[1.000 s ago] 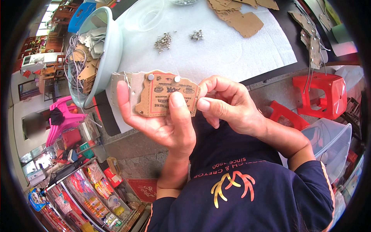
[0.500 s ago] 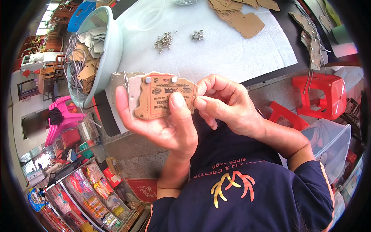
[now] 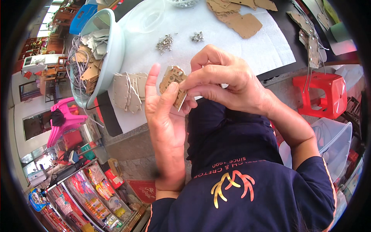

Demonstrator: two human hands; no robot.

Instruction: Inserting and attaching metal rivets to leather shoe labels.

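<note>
From my end I see a dark counter point(image 3: 285, 31) largely covered by a white sheet point(image 3: 268, 50), with two small heaps of metal fasteners, one nearer point(image 3: 165, 44) and one further right point(image 3: 197, 36). Brown pieces point(image 3: 244, 26) overlap at the far edge, near a clear bowl point(image 3: 145, 19). A pale blue basin point(image 3: 118, 50) on the left holds cords and flat pieces; grey pieces point(image 3: 127, 94) fan out just beside my left hand point(image 3: 164, 114). Beyond the counter I make out a red stool point(image 3: 320, 91) on the right, pink chairs point(image 3: 65, 120) and a display case of colourful packets point(image 3: 96, 193) on the left. My left forearm rises steeply, index finger pointing up, thumb laid over the brown printed piece point(image 3: 167, 80), which it holds tilted above the counter's near edge. My right hand point(image 3: 234, 83) reaches in from the right, wrist bent, thumb and fingertips pinched narrow on that piece's right edge.
</note>
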